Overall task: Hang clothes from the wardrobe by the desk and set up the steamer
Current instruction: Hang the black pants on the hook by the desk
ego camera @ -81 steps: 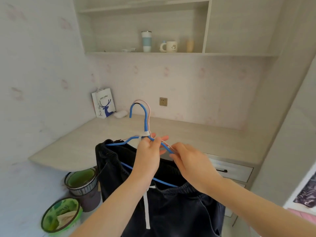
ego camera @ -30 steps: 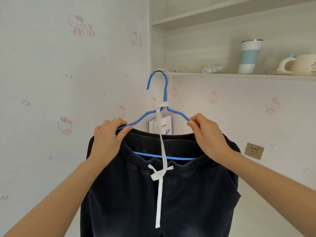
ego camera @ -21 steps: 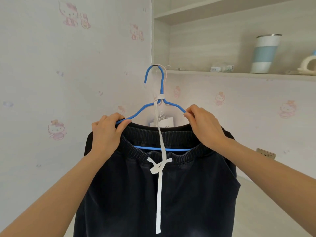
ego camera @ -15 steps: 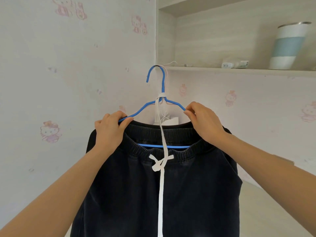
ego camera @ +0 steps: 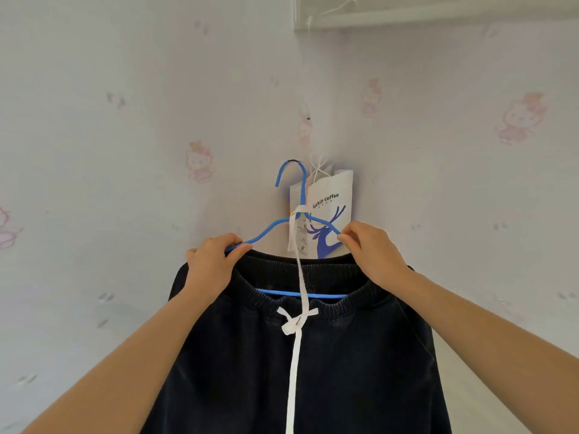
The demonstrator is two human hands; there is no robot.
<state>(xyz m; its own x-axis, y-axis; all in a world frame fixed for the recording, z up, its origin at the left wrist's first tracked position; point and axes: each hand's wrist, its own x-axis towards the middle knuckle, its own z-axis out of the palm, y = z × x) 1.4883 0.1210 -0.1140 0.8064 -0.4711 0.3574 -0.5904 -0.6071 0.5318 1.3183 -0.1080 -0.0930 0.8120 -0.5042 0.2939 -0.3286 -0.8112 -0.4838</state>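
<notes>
A blue wire hanger (ego camera: 270, 229) carries black trousers (ego camera: 344, 364) folded over its bar, held up in front of the wall corner. My left hand (ego camera: 210, 265) pinches the hanger's left shoulder and my right hand (ego camera: 371, 249) pinches its right shoulder. A white drawstring (ego camera: 295, 355) runs from the hanger's neck down over the waistband, knotted in the middle. The hook stands free in the air, well below the shelf edge (ego camera: 438, 17). No steamer is in view.
A white paper coffee bag (ego camera: 329, 214) with a blue deer stands in the corner right behind the hanger. Wallpapered walls with pink cartoon prints close in on the left and ahead. The shelf's underside crosses the top right.
The hanger with the trousers has dropped away from the shelf edge, its hook now in front of the paper bag. Both hands keep the same grip.
</notes>
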